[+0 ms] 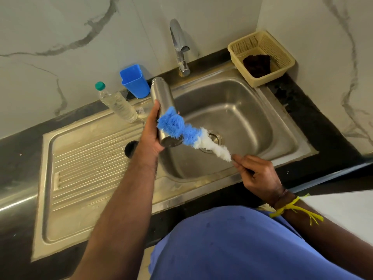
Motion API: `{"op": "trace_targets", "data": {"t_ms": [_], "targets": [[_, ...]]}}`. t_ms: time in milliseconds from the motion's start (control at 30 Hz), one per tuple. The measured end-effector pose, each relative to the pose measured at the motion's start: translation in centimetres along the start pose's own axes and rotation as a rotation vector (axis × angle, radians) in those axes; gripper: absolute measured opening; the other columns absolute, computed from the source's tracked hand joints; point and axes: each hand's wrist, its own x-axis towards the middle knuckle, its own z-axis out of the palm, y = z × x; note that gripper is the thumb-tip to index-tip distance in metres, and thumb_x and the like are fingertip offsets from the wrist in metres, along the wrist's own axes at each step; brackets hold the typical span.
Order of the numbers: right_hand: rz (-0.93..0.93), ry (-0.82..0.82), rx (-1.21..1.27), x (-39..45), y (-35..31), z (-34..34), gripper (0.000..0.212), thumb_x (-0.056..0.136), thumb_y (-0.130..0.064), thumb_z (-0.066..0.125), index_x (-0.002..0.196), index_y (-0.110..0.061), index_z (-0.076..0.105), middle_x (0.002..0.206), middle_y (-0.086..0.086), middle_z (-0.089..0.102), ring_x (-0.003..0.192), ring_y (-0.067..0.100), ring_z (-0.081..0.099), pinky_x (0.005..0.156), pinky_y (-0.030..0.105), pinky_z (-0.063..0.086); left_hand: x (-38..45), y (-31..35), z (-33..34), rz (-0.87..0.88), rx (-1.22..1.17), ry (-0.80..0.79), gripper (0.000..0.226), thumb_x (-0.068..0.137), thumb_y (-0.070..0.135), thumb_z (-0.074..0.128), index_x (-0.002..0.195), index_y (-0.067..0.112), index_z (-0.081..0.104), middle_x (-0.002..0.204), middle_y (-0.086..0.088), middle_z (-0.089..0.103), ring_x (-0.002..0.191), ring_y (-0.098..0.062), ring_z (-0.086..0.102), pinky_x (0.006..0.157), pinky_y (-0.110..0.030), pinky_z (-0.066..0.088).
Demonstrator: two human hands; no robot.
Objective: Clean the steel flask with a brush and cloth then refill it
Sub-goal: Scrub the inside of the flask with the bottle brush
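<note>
My left hand grips the steel flask around its lower body, holding it tilted over the left edge of the sink basin. My right hand pinches the thin handle of a bottle brush with blue and white bristles. The blue bristle end lies against the outside of the flask near its lower end. A dark cloth sits in the yellow basket at the back right. A black round lid lies on the drainboard, partly hidden by my left wrist.
A chrome tap stands behind the basin. A clear water bottle with a green cap and a blue plastic cup stand at the back left. The ribbed drainboard spans the left side. Marble walls close in behind and right.
</note>
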Motion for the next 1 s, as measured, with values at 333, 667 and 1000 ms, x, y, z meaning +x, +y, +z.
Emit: {"op": "trace_targets", "data": {"t_ms": [333, 667, 1000], "targets": [[0.073, 0.047, 0.050, 1.9, 0.5, 1.1, 0.027, 0.098, -0.020, 0.061, 0.120, -0.008, 0.072, 0.088, 0.006, 0.071, 0.074, 0.022, 0.068, 0.064, 0.042, 0.058, -0.4, -2.0, -0.3, 0.094, -0.028, 0.020, 0.069, 0.093, 0.059, 0.063, 0.142, 0.013, 0.051, 0.116, -0.009, 0.073, 0.099, -0.027, 0.072, 0.081, -0.043, 0.059], [0.063, 0.018, 0.013, 3.9, 0.1, 1.8, 0.025, 0.097, -0.013, 0.065, 0.120, -0.005, 0.071, 0.088, 0.004, 0.072, 0.072, 0.018, 0.067, 0.065, 0.039, 0.059, -2.3, -5.2, -0.6, 0.040, 0.110, 0.087, 0.062, 0.089, 0.055, 0.071, 0.135, 0.016, 0.061, 0.134, -0.021, 0.065, 0.117, -0.039, 0.064, 0.101, -0.056, 0.052], [0.083, 0.050, -0.141, 5.6, 0.0, 1.4, 0.028, 0.099, -0.025, 0.057, 0.123, -0.018, 0.070, 0.079, -0.001, 0.064, 0.062, 0.017, 0.058, 0.054, 0.038, 0.054, -3.5, -7.0, -0.2, -0.037, 0.052, 0.054, 0.059, 0.090, 0.061, 0.058, 0.125, 0.014, 0.068, 0.111, -0.017, 0.074, 0.107, -0.040, 0.068, 0.098, -0.054, 0.052]]}}
